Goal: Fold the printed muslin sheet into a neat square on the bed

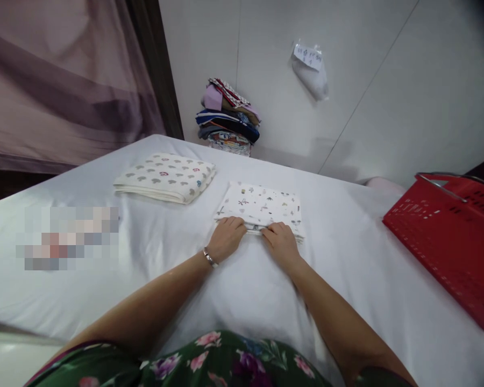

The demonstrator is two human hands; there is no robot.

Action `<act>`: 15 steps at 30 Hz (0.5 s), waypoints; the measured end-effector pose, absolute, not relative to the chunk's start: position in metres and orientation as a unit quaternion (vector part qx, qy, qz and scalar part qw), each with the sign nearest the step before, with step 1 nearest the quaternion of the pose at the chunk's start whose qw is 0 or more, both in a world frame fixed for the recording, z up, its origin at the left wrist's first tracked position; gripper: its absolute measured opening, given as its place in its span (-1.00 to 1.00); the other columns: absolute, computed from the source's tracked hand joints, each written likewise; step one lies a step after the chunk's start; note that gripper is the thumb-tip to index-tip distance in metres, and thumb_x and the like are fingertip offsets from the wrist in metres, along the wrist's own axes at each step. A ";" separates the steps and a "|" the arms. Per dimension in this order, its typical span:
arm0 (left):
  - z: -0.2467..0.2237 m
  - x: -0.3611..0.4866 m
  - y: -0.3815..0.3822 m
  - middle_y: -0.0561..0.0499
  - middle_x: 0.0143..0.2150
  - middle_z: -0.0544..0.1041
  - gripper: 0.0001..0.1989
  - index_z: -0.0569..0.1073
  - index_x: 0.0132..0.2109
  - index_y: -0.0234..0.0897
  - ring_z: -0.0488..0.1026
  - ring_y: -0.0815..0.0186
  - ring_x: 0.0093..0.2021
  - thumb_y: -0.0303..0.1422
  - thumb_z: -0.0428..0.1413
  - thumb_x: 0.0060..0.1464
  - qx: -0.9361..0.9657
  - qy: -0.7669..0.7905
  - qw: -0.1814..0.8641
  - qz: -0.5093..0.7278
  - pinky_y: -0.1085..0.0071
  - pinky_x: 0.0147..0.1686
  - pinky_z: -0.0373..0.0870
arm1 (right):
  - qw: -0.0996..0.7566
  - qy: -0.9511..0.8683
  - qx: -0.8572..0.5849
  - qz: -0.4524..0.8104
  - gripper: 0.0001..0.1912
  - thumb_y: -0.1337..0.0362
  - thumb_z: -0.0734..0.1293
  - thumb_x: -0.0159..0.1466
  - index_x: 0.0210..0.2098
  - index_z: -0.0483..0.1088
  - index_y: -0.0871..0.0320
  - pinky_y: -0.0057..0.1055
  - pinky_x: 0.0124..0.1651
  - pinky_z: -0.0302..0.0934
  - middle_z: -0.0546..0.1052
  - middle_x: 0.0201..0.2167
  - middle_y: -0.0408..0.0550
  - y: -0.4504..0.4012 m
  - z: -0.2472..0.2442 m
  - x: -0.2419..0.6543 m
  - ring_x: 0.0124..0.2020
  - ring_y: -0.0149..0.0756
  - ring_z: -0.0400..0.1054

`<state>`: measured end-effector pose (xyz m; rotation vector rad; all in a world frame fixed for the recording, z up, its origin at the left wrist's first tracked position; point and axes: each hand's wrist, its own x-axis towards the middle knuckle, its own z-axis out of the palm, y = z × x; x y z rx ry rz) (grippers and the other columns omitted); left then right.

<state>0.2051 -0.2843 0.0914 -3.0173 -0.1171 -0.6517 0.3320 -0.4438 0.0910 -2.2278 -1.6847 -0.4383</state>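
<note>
A folded white cloth (262, 203) with small printed motifs lies flat before me on the white-covered table. At its near edge, my left hand (228, 236) grips the left part of the fold, fingers curled over it. My right hand (281, 244) holds the same edge farther right, its fingers bent over the layers. A short gap separates the two hands. Up and to the left rests a second folded cloth (167, 178), cream with grey mushroom-like prints, touched by neither hand.
To the right stands a red plastic basket (447, 252) with a metal handle. A stack of folded clothes (229, 121) is beyond the table's far edge. A plastic bag (311, 70) hangs on the wall. Pinkish curtain (72, 80) covers the left. A patch on the table is blurred.
</note>
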 end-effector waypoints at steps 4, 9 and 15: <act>0.093 0.204 -0.284 -0.03 -0.24 0.41 -0.83 0.41 -0.32 -0.26 0.28 0.26 -0.23 -0.36 -0.05 0.16 -0.977 -0.048 0.004 -0.207 0.29 -0.25 0.15 | 0.152 -0.591 -0.776 -0.162 -0.80 0.39 0.18 0.27 -0.27 0.44 0.14 -0.34 -0.26 0.00 0.40 -0.33 -0.03 -0.442 0.088 0.334 -0.27 -0.26 0.15; 0.096 0.201 -0.284 -0.04 -0.21 0.42 -0.86 0.43 -0.24 -0.24 0.28 0.24 -0.19 -0.32 0.01 0.12 -0.977 -0.052 -0.011 -0.209 0.28 -0.24 0.15 | 0.172 -0.598 -0.767 -0.157 -0.80 0.41 0.18 0.27 -0.29 0.44 0.15 -0.34 -0.25 0.03 0.41 -0.34 -0.02 -0.443 0.086 0.335 -0.27 -0.26 0.16; 0.096 0.206 -0.280 -0.04 -0.26 0.43 -0.81 0.45 -0.29 -0.23 0.30 0.25 -0.21 -0.37 -0.05 0.16 -0.970 -0.060 -0.021 -0.237 0.28 -0.24 0.16 | 0.177 -0.592 -0.773 -0.144 -0.83 0.31 0.19 0.28 -0.27 0.42 0.14 -0.33 -0.24 0.04 0.40 -0.32 -0.02 -0.443 0.089 0.333 -0.26 -0.25 0.17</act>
